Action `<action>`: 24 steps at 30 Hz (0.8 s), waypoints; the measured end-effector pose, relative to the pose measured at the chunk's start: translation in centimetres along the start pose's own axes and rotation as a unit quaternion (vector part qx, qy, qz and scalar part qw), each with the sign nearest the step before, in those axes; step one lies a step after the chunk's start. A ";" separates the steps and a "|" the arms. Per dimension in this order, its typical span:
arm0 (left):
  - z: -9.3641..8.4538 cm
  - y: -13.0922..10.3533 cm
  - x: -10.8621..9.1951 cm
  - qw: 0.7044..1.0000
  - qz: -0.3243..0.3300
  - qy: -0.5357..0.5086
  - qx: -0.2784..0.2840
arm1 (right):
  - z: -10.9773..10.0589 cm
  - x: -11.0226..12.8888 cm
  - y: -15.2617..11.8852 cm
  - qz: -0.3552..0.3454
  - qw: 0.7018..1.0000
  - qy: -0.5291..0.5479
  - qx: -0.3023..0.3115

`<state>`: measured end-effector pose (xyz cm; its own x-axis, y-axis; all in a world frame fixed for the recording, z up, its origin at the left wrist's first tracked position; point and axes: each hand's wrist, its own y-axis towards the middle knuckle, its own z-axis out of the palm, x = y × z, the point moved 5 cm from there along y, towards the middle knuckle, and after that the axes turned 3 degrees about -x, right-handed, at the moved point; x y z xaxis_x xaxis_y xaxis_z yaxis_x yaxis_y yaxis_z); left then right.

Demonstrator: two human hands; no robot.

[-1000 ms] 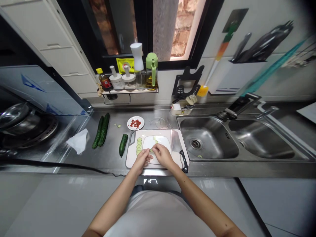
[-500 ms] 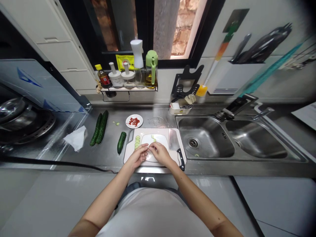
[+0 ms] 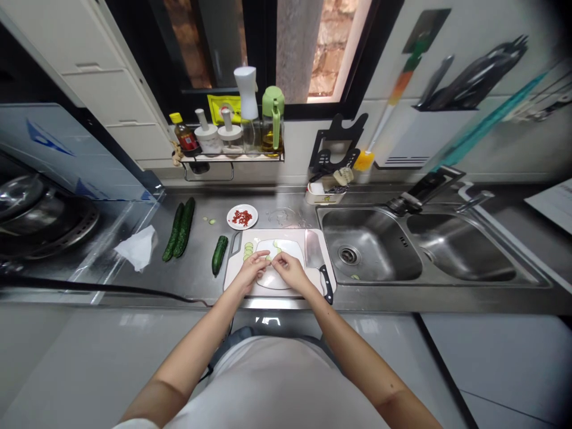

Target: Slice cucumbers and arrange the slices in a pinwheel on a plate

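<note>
around you, the cutting board lay near the counter's front edge, left of the sink. a knife lay flat along its right side, handle toward you, near your right hand. a row of cucumber slices crowded your left hand. left of the board lay 1 cut cucumber, and farther left 2 whole cucumbers. a dish of red chopped bits sat beyond the board.

you had 1 small green piece at your fingertips, above the square white plate; it was too small to tell which way it pointed. the cut cucumber's long axis ran away from you, its far end leaning slightly right. your right thumb and forefinger were pinched together on the piece; whether your left fingers gripped it too, i could not tell.

compared with 1 second earlier, your hands were farther up over the plate, and your left hand covered the row's near end.
</note>
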<state>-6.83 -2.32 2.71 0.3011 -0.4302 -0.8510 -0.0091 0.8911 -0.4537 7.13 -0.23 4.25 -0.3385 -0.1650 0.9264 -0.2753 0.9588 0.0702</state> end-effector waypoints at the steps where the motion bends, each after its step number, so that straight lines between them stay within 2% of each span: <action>1: 0.0 0.1 0.0 1.000 0.003 0.004 -0.002 | 0.0 -0.2 0.1 0.003 1.000 0.009 -0.003; 6: 0.1 0.8 0.5 1.000 0.018 0.020 -0.011 | 0.2 -1.4 0.4 0.032 0.998 0.051 -0.011; 15: 0.4 1.9 0.5 0.995 0.080 0.057 -0.024 | 0.5 -3.3 0.9 0.141 0.980 0.137 0.031; 24: 0.6 4.2 1.2 0.991 0.112 0.055 -0.041 | 0.1 -5.2 2.5 0.158 0.977 0.140 0.009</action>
<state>-5.95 1.03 -0.07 0.1764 -0.2395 -0.9547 -0.1428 0.9535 -0.2655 8.12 2.97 -0.45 -0.1513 0.2110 0.9657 -0.2131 0.9470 -0.2403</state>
